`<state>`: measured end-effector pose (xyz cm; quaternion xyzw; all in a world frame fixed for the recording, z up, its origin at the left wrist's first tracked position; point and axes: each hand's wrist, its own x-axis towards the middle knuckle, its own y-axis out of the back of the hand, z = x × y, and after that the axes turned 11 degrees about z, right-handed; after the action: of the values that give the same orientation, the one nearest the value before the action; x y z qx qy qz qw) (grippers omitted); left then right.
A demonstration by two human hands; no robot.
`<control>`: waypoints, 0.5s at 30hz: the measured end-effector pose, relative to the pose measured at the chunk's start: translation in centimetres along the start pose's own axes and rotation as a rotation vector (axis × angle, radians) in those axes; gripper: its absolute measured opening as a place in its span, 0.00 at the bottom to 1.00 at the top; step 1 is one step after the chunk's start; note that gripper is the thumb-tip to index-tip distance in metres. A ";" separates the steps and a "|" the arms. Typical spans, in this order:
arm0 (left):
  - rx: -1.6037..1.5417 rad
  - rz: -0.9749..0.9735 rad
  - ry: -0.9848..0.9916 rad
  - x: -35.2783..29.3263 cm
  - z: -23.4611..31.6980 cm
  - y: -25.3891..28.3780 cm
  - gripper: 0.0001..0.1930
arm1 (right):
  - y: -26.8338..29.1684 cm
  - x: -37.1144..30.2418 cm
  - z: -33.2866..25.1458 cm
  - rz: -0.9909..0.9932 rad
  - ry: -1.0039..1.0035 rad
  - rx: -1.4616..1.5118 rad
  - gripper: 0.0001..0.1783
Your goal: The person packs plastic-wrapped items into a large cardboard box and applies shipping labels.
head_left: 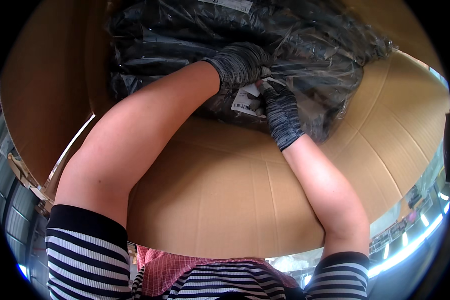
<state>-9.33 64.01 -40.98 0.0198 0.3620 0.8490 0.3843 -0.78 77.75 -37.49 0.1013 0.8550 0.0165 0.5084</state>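
Note:
My left hand (243,64), in a grey knit glove, reaches over the dark goods in clear plastic bags (315,75). Its fingers are closed on the gathered plastic. Just below and to the right, my right hand (283,109), gloved alike, is closed with its fingertips pinching the same bag close to the left hand. A white label (246,101) with a barcode lies beside the right fingers, partly covered by them. The left fingertips are mostly hidden behind the hand.
The bags lie deep in a large cardboard box (220,200), whose near wall curves in front of my body. A brown side panel (50,85) rises at the left. Another white label (230,5) shows on a bag at the top.

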 end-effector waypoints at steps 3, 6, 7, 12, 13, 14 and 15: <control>-0.034 -0.026 0.173 0.1 0.8 0.6 0.11 | -0.2 -0.1 0.2 0.037 -0.013 0.019 0.12; -0.111 0.020 0.159 -0.2 0.6 0.8 0.12 | -0.1 -0.4 0.2 0.037 -0.036 -0.020 0.11; -0.112 0.015 0.182 -0.2 0.6 0.8 0.12 | -0.1 -0.5 0.2 0.033 -0.044 -0.033 0.11; -0.113 0.008 0.229 -0.1 0.7 1.0 0.14 | -0.2 -0.8 0.4 0.050 -0.018 0.009 0.12; -0.124 0.043 0.204 -0.2 0.5 0.9 0.14 | -0.3 -0.9 0.4 0.053 -0.016 0.019 0.12; -0.135 0.078 0.178 -0.3 0.3 0.8 0.15 | -0.4 -1.0 0.5 0.055 -0.013 0.046 0.12; -0.147 0.114 0.152 -0.4 0.1 0.7 0.15 | -0.6 -1.1 0.6 0.057 -0.010 0.073 0.12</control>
<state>-9.48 63.49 -40.35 -0.0522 0.3250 0.8928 0.3074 0.15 76.92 -36.88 0.1442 0.8492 -0.0005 0.5080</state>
